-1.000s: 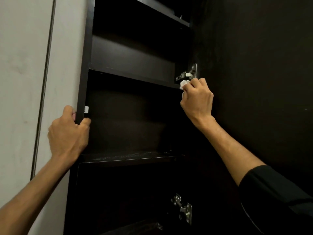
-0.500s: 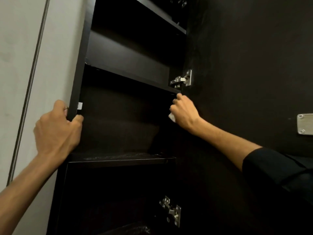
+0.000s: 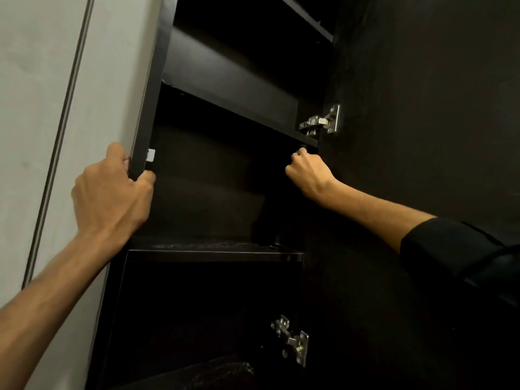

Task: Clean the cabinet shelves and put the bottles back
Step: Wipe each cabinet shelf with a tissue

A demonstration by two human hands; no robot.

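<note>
Left hand (image 3: 112, 190) grips the front edge of the dark cabinet's left side panel (image 3: 146, 114). Right hand (image 3: 308, 171), fingers curled, sits inside beneath the upper shelf (image 3: 239, 108), near a metal hinge (image 3: 320, 122); contents of its grip not discernible.

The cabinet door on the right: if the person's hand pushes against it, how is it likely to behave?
The cabinet door will probably swing, not flex: it looks like a flat, rigid dark panel. Two metal hinges, the upper hinge and the lower hinge, join it to the frame, so a push should pivot it there. It looks tall, so likely fairly heavy.
</note>
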